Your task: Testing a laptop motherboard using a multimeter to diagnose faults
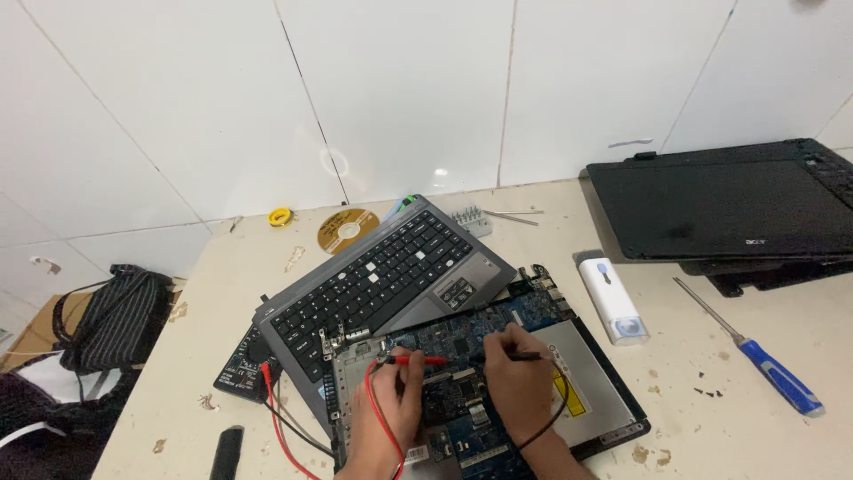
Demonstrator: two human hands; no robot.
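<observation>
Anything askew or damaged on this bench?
Yes. The keyboard panel lies detached and skewed, propped across the opened laptop base. The beige table has chipped patches and debris. The left hand and right hand hold probes on the blue board.

My left hand [391,404] and right hand [515,378] sit low and side by side, fingers curled in pinches, each closed on a thin probe, wrists bent forward.
</observation>
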